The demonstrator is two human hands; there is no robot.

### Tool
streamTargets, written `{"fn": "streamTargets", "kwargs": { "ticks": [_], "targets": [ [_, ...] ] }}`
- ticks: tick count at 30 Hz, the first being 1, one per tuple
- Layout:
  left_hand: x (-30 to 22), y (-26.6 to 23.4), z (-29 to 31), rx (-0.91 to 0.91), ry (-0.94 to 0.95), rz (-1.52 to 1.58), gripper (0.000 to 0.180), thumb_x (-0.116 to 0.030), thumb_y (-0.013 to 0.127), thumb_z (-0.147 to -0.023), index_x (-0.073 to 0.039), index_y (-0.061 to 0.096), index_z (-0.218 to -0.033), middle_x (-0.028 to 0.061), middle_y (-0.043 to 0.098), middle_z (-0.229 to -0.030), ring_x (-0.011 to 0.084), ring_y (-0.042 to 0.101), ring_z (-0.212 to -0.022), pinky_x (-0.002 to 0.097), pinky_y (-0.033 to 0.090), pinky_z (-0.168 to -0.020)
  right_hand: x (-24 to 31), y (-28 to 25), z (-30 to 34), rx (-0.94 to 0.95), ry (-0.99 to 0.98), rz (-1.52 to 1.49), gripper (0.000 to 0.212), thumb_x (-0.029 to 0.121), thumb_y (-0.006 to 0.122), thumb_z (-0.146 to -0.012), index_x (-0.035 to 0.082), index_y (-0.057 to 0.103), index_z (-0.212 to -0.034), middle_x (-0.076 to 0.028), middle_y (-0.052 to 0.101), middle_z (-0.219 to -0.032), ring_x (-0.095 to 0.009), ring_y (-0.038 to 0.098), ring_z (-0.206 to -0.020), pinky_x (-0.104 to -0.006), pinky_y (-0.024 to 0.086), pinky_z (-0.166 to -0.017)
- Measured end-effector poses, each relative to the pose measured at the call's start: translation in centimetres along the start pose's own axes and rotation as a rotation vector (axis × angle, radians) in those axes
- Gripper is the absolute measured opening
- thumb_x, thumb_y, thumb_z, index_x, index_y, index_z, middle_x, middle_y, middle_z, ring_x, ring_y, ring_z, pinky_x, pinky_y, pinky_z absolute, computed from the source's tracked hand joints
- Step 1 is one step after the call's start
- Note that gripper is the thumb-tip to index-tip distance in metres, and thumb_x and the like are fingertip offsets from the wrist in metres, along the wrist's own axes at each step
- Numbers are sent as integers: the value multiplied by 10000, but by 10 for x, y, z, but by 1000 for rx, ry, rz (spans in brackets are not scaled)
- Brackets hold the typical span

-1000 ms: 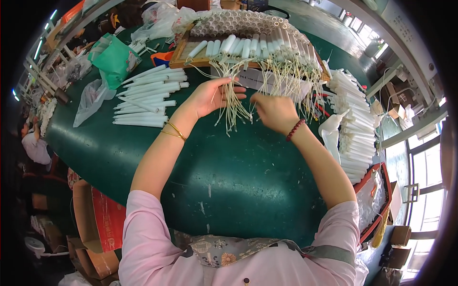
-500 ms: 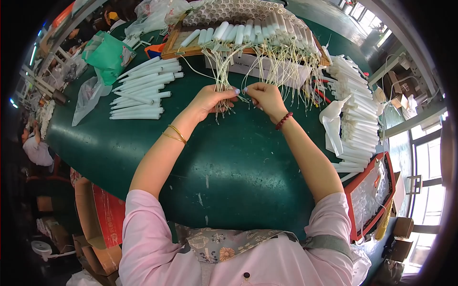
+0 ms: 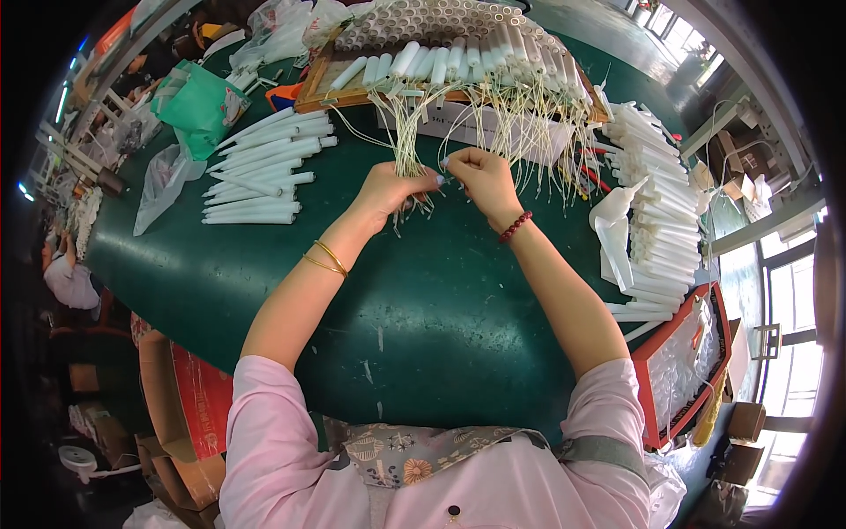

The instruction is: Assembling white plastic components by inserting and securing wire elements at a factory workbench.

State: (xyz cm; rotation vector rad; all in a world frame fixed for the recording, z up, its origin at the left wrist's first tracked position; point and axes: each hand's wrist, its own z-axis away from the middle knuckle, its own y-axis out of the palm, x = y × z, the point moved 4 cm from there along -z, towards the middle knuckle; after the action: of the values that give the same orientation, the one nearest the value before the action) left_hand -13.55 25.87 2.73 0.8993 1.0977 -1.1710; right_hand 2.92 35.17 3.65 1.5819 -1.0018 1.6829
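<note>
My left hand [image 3: 389, 192] is closed round a bundle of thin pale wires [image 3: 406, 132]; their loose ends poke out below the fingers. The wires hang from white tubes [image 3: 405, 60] that lie along the front of a wooden tray [image 3: 324, 84]. Close beside it, my right hand [image 3: 486, 183] pinches at the end of a single wire [image 3: 447, 139] that arches down from the tray. The fingertips of both hands are nearly touching. More wires [image 3: 520, 141] dangle from the tray to the right of my hands.
White candle-like sticks [image 3: 264, 172] are heaped on the green table [image 3: 423, 326] at left, and a longer stack [image 3: 656, 212] lines the right. A green plastic bag [image 3: 198, 101] sits back left. A white nozzle bottle [image 3: 612, 229] and red-rimmed box [image 3: 683, 361] are at right.
My right hand has shifted slightly up and left, its fingertips now higher by the single wire. The left hand keeps its hold on the bundle and has dropped slightly.
</note>
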Motion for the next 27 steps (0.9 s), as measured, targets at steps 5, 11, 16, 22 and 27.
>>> {"fn": "streamTargets", "kwargs": {
  "ticks": [5, 11, 16, 22, 27],
  "targets": [
    [-3, 12, 7, -57, 88, 114, 256, -206, 833, -911, -15, 777, -1072, 36, 777, -930, 89, 669, -758, 233, 484, -673, -5, -11, 0, -87, -224, 80, 215, 216, 717, -999, 5, 750, -1026, 31, 631, -717, -27, 521, -637, -228, 385, -554],
    [-6, 18, 2, -52, 139, 134, 246, -187, 799, -948, 9, 764, -1093, 61, 772, -957, 112, 687, -855, 247, 523, -776, -9, -20, 23, -68, 9, 210, 337, 340, 743, -979, 6, 767, -1021, -8, 683, -733, -86, 577, -649, -288, 458, -614],
    [-1, 14, -1, -66, 201, 275, 238, -173, 792, -959, 3, 740, -1109, 71, 753, -997, 127, 690, -910, 257, 528, -830, -11, -16, 26, -130, 10, 178, 320, 334, 771, -976, 14, 779, -966, 25, 643, -723, -47, 539, -649, -249, 404, -589],
    [-8, 20, -4, -86, 206, 244, 167, -116, 775, -957, 0, 747, -1073, 72, 750, -993, 131, 682, -894, 280, 524, -798, -5, -14, 26, -133, -170, 261, 292, 284, 786, -950, -8, 771, -957, 23, 657, -733, -47, 552, -654, -249, 431, -598],
    [-15, 17, 2, -101, 189, 435, 236, -205, 786, -970, -23, 721, -1107, 37, 731, -958, 108, 668, -847, 267, 533, -752, 27, -28, 42, -302, -202, 671, 224, 306, 743, -926, 83, 760, -912, -77, 725, -754, -225, 727, -717, -349, 541, -683]
  ]
}}
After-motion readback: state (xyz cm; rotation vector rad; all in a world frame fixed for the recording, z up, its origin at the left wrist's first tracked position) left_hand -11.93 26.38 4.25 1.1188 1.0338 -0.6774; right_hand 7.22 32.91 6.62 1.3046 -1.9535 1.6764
